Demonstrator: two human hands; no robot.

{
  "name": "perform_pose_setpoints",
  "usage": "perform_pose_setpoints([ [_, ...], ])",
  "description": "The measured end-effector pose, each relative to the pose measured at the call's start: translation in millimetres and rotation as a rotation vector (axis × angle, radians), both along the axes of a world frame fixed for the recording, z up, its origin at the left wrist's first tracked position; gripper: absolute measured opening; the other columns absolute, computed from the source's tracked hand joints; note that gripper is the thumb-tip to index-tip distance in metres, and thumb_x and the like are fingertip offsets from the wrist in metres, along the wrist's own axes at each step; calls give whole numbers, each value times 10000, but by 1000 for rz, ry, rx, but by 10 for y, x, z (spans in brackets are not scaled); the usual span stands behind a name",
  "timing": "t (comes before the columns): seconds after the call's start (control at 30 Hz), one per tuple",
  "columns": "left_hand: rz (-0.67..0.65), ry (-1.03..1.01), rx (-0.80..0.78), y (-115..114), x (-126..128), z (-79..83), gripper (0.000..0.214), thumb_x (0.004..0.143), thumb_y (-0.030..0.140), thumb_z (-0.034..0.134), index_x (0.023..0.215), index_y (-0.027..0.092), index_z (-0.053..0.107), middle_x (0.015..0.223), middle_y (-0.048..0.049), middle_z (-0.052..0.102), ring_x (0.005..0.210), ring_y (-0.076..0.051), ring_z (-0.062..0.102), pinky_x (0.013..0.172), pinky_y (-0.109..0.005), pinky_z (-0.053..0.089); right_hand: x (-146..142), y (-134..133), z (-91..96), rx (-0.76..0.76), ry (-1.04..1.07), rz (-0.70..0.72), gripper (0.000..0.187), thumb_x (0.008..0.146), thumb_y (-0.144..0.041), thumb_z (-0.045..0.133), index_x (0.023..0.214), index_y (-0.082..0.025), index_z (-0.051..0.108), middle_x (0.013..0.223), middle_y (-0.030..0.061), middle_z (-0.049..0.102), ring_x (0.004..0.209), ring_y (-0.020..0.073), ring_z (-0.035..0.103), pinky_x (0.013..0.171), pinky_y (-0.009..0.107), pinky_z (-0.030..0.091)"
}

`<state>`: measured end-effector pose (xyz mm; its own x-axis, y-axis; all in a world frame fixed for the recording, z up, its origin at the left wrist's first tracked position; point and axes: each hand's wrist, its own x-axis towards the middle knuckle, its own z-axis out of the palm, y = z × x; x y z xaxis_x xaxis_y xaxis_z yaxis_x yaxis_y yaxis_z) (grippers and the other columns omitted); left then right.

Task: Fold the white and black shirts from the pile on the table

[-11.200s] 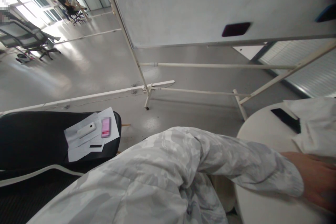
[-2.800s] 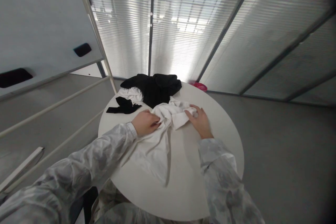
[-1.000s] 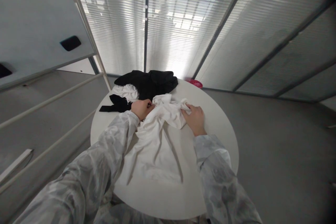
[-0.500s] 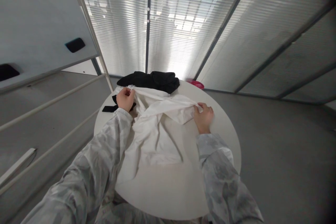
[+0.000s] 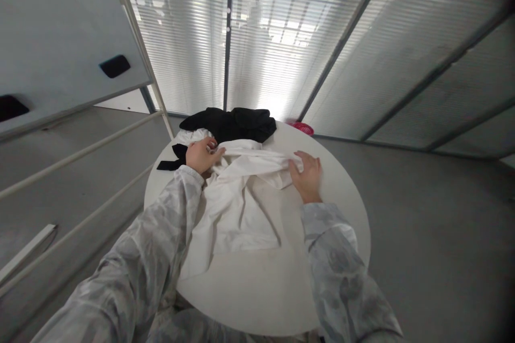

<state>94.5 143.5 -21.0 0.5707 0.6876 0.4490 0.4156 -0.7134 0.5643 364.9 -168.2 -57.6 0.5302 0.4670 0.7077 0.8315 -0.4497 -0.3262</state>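
A white garment (image 5: 245,220), shirt-like and crumpled, lies across the round table, one long sleeve-like piece hanging toward the near edge. My left hand (image 5: 201,155) rests at its far left side, thumb and fingers apart, touching or just above the fabric. At the far right end of the garment, my right hand (image 5: 308,176) has the cloth between its thumb and fingers. Black cloth (image 5: 237,124) is heaped beyond the garment. Black straps (image 5: 171,165) poke out to the left of my left hand, next to some bunched white fabric (image 5: 193,136).
The white round table (image 5: 257,300) is directly in front of me. A pink perforated item (image 5: 302,128) shows behind its far right edge. To the left stands a white-framed board (image 5: 72,27) with rails (image 5: 80,155) below. A ribbed translucent partition (image 5: 265,64) runs behind.
Both hands have moved inward, the left one to the right and the right one slightly left. My left fingers have parted from their pinch, and the garment's far edge has slackened.
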Motion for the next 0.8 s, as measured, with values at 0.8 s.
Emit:
perform_pose_setpoints([
  [0.8,-116,37,83,203,-65,-95,194,883,294,707,1042,243,806,1008,-68,809,853,-253,720,838,-371,521,46,-219,203,-238,-32,5,323,929,-182,563,1089,-275,828,1156,53,844,1177,312,687,1366,650,265],
])
